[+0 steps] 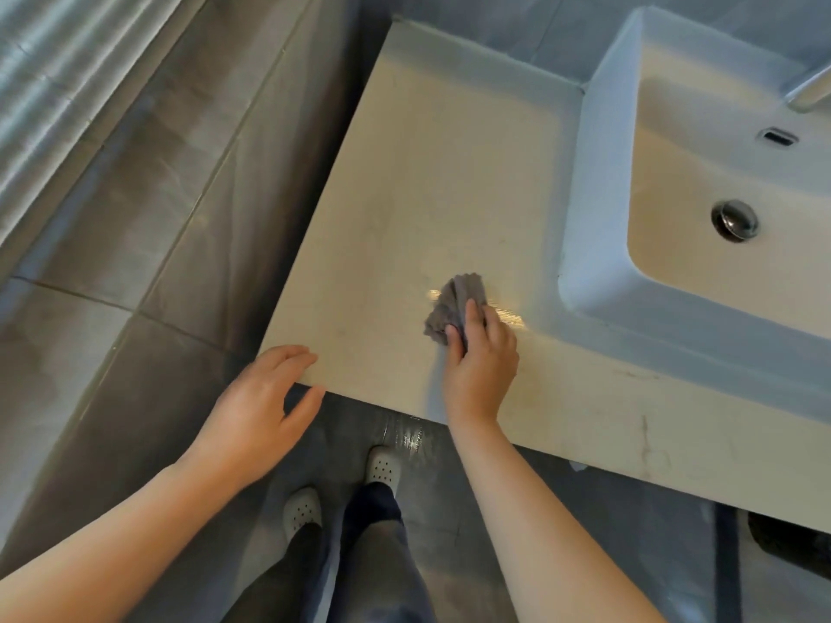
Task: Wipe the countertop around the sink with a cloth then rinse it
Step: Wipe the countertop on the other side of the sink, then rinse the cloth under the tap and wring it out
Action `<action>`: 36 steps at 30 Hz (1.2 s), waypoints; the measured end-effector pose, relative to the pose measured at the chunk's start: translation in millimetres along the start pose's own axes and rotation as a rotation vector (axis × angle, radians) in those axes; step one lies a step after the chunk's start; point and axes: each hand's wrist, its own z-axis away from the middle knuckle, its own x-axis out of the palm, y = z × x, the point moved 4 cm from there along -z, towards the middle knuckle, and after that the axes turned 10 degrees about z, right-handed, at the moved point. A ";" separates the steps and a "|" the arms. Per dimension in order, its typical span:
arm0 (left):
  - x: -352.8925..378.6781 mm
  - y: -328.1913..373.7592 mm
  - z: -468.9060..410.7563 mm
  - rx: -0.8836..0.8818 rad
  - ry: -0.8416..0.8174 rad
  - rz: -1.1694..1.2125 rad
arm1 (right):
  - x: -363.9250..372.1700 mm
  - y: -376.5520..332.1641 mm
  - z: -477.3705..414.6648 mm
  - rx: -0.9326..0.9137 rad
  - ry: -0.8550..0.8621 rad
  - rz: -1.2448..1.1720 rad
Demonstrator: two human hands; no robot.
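Note:
A cream countertop (427, 173) runs from the left corner toward the white rectangular sink (598, 209) on the right. My right hand (481, 357) presses a crumpled grey cloth (452, 303) flat on the countertop, just left of the sink's near corner. A wet shiny streak lies beside the cloth. My left hand (261, 411) hovers at the counter's front left corner, fingers spread, fingertips at the edge, holding nothing.
The sink has a chrome drain plug (734, 219), an overflow slot (778, 138) and a tap spout (809, 89) at the top right. A grey tiled wall (180, 195) stands left of the counter. My feet in white perforated shoes (382, 465) stand on dark floor tiles.

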 end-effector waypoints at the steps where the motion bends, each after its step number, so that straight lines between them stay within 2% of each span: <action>1: -5.0 -3.4 3.3 -0.009 0.015 0.007 | 3.4 -15.9 4.8 -0.038 -0.016 -0.023; 6: -31.0 -27.0 29.8 -0.065 0.064 0.025 | 13.1 -90.9 34.5 -0.259 -0.126 -0.127; 10: -41.9 -45.0 56.9 -0.122 0.071 0.052 | 7.7 -114.8 54.1 -0.359 -0.300 -0.254; 13: -45.0 -50.3 74.2 -0.121 0.067 0.071 | -10.6 -110.1 71.4 -0.268 -0.506 -0.458; 15: -47.2 -47.4 82.9 -0.113 0.053 0.080 | -29.7 -98.2 84.1 -0.137 -0.556 -0.526; 17: -50.0 -39.8 89.0 -0.091 0.043 0.084 | -52.3 -83.8 93.2 -0.020 -0.527 -0.585; 21: -56.2 -11.9 90.4 -0.016 0.025 0.075 | -103.0 -60.6 102.8 0.080 -0.436 -0.607; 27: -61.3 61.6 72.1 0.157 -0.049 0.090 | -190.0 -12.6 96.2 0.187 -0.160 -0.644; 32: -60.5 143.5 45.5 0.336 -0.133 0.073 | -266.0 18.1 75.9 0.175 -0.022 -0.618; 36: -49.2 213.9 22.9 0.444 -0.197 0.076 | -321.6 38.3 57.2 0.116 0.016 -0.614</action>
